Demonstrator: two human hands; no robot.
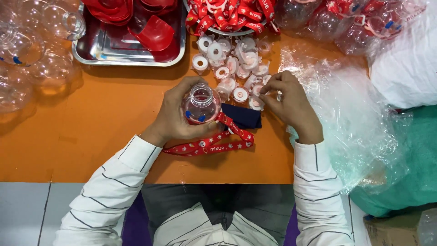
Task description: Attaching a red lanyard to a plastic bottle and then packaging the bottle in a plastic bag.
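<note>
While our left hand (175, 116) grips the clear round plastic bottle (201, 105) upright, our right hand (291, 105) should pinch one small white cap (256, 89) cleanly, fingertips nearly closed.

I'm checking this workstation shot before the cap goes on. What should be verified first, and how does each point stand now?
1. Left hand grips the clear bottle: ok.
2. Bottle mouth open and facing up: ok.
3. Red strap attached at the bottle neck: ok.
4. Right hand at the pile of white caps: ok.
5. One cap held in the right fingers: cannot tell.
6. Inside of bottle clean: cannot tell.
</note>
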